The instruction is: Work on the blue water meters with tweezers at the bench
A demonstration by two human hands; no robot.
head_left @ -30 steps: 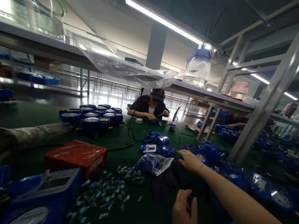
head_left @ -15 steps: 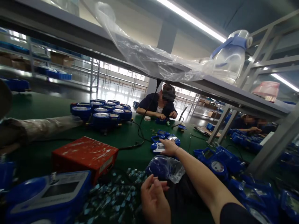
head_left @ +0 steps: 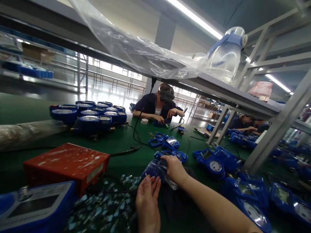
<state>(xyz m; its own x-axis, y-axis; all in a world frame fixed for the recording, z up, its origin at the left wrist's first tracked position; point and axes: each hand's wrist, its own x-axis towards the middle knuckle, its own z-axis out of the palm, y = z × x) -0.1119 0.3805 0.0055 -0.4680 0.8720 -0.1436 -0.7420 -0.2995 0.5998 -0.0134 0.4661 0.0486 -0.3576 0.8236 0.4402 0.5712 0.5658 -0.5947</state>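
Note:
My right hand (head_left: 177,170) reaches in from the right, its fingers closed on the near edge of a blue plastic meter housing (head_left: 180,156). Part of that housing is hidden behind the hand. My left hand (head_left: 148,202) is lower and nearer to me, fingers outstretched and holding nothing. Between the hands and the housing lies a clear plastic bag (head_left: 152,168) with something blue inside. Just beyond are an open blue frame (head_left: 155,142) and a blue cover with a clear window (head_left: 171,142). Small bluish pieces (head_left: 104,202) are scattered left of my left hand.
A red box (head_left: 68,165) with a cable stands at left, behind a large blue meter (head_left: 41,204). Grouped blue meters (head_left: 89,121) sit further back. More meters (head_left: 216,165) lie at right by a metal post (head_left: 274,129). A co-worker (head_left: 156,106) sits opposite. A shelf hangs overhead.
My right hand has drawn back towards me with the housing, which is now turned over or tilted. My left hand's fingers have straightened. The view has swung to the right.

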